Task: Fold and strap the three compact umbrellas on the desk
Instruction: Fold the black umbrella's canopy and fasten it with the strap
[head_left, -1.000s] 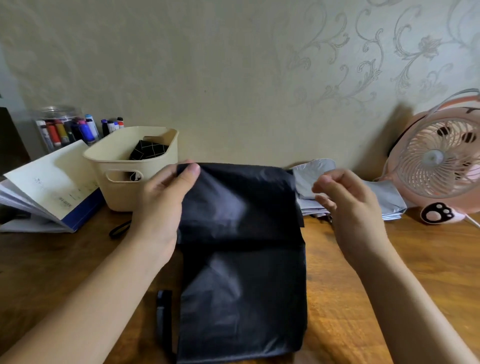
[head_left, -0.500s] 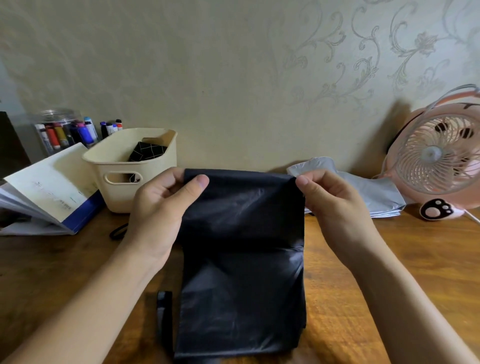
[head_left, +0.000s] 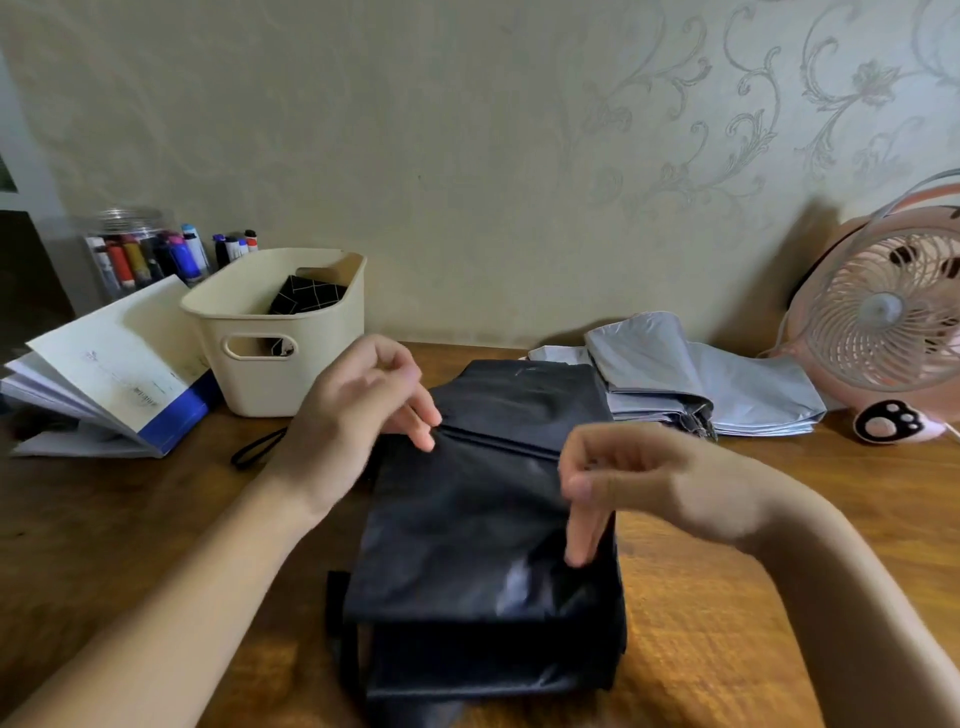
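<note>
2 hands (head_left: 363, 410) (head_left: 639, 478), fingers loose, touch black umbrella (head_left: 467, 535); grey umbrella (head_left: 691, 384), basket (head_left: 291, 358), fan (head_left: 883, 322) behind.

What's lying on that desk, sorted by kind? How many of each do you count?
Umbrellas: 2 in plain view, black umbrella and grey umbrella
Storage bins: 1, cream bin
Marker jars: 1, clear jar
Books: 1, open book
Fans: 1, pink fan
Total: 6
</note>
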